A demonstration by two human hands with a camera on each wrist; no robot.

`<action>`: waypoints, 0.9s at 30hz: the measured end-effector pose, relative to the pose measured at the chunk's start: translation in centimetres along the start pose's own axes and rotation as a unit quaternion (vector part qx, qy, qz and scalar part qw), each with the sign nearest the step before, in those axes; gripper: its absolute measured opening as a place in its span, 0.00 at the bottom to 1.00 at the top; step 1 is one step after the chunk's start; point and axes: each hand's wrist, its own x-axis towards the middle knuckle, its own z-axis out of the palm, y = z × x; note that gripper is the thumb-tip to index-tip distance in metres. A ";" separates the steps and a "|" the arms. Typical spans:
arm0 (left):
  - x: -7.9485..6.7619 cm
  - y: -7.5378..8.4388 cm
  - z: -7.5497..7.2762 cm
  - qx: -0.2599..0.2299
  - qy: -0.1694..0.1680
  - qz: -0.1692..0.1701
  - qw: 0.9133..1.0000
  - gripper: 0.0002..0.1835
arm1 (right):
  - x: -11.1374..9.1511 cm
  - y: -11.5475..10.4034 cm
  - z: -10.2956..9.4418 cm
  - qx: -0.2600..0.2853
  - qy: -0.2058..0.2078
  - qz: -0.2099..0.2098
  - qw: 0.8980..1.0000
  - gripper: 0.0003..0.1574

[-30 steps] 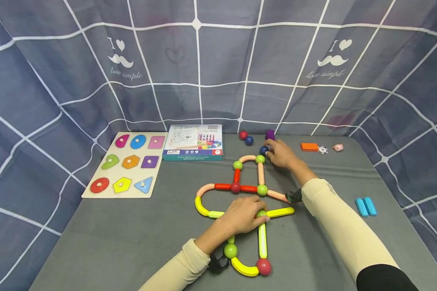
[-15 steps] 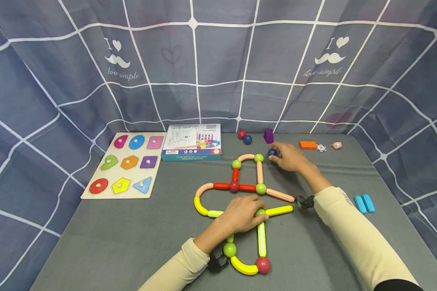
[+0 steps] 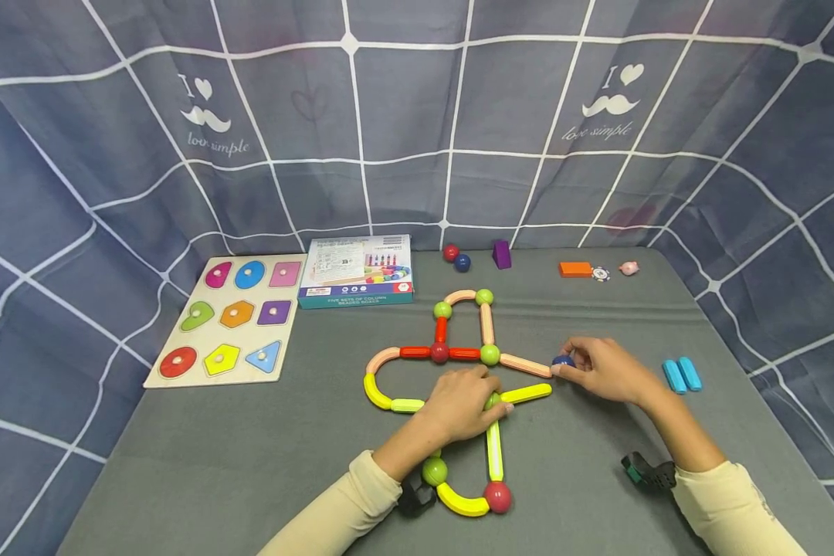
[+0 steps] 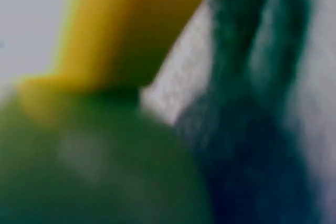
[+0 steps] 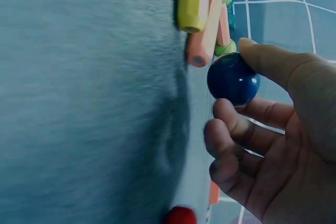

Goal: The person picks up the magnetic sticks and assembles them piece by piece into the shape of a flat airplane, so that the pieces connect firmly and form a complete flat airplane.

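Observation:
Between thumb and fingertips, my right hand pinches a dark blue ball. The ball is beside the free end of a peach stick; whether they touch I cannot tell. Just below lies the free end of a yellow stick. My left hand holds a green ball where the yellow stick meets a pale yellow-green stick, and hides part of the joined shape. A large green ball and a yellow piece fill the left wrist view, badly blurred.
At the back stand a red ball, a blue ball, a purple block and a boxed set. A shape puzzle board lies left. An orange block and two light-blue pieces lie right.
My right hand has carried the blue ball from near the purple block toward me and rightward, to the peach stick's end. The left hand stays on the shape. The view has shifted slightly.

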 end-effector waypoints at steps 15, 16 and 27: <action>0.2 -0.1 0.8 -0.056 0.034 -0.020 0.998 0.11 | -2.7 0.6 1.9 0.064 0.000 0.002 0.998 0.14; 0.2 -0.1 0.8 -0.061 0.032 -0.021 0.997 0.11 | -2.7 0.6 2.0 0.069 -0.001 0.002 0.998 0.14; 0.2 0.0 0.7 -0.063 0.007 -0.024 0.998 0.14 | -3.2 0.7 2.5 0.114 0.000 -0.002 0.993 0.14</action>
